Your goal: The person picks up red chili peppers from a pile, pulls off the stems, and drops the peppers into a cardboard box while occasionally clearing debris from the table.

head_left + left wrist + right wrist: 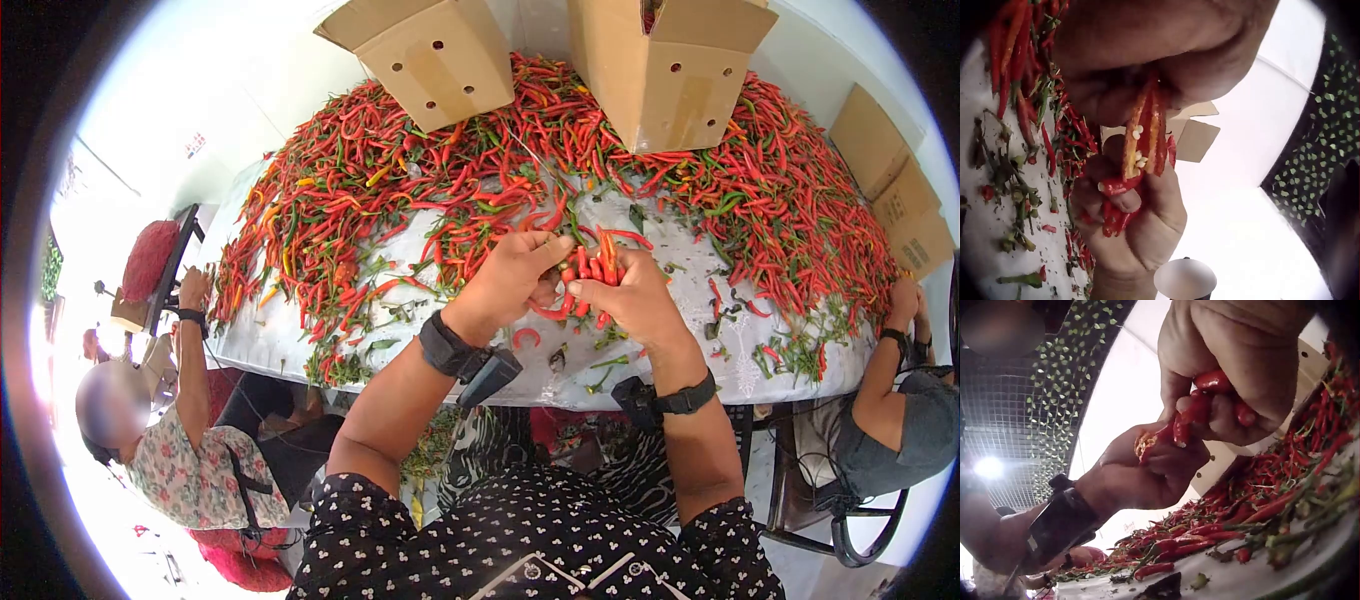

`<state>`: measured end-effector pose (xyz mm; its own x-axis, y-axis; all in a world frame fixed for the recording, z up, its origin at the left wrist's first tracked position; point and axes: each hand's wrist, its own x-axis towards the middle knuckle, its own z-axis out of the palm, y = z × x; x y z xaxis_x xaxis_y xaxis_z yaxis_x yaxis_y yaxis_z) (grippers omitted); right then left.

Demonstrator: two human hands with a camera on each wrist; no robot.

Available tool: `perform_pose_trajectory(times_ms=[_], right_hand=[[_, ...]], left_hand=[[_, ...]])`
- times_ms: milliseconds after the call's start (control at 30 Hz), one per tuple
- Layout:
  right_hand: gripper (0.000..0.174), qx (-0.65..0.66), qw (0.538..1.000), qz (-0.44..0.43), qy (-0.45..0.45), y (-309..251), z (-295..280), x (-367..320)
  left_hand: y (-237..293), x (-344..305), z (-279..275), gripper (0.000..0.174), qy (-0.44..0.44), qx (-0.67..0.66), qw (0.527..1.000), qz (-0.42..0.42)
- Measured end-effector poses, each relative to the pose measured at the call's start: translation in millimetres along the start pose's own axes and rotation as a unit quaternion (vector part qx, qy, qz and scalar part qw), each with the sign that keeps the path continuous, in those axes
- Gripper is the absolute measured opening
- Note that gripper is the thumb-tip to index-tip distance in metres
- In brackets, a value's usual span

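Over the table's near part, my left hand [512,278] and right hand [640,300] meet. The left wrist view shows my left hand [1166,44] pinching a broken-open red chili [1146,134], with pale seeds inside. Below it, my right hand [1138,240] grips several red chilies [1116,219] in its curled fingers. In the right wrist view, red chilies [1213,381] show between the fingers of my right hand [1241,356]. My left hand [1147,465] is beside them, a torn, seedy chili end [1145,445] at its fingers. Parts of the chilies are hidden by the fingers.
A large heap of red chilies [400,160] spreads across the table. Two cardboard boxes [455,75] [690,90] stand at the back. Green stems [795,355] lie near the front edge. One person [215,460] sits at the left, another [890,430] at the right.
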<state>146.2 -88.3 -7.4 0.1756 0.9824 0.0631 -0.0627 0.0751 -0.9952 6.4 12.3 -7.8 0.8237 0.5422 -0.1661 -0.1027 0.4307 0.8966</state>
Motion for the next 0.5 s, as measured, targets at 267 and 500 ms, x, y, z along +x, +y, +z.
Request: perform_pose_trajectory(times_ms=[267,500], right_hand=[[0.017,0.064,0.998,0.003,-0.027,-4.0,-4.6,-2.1],[0.021,0.195,0.976,0.017,0.099,10.7,-21.9,10.7]], left_hand=[[1.5,-0.5,-14.5,0.021,-0.004,-0.092,0.995,0.038],[5.3,-17.2,9.0,0.017,0.052,0.209,0.967,0.134]])
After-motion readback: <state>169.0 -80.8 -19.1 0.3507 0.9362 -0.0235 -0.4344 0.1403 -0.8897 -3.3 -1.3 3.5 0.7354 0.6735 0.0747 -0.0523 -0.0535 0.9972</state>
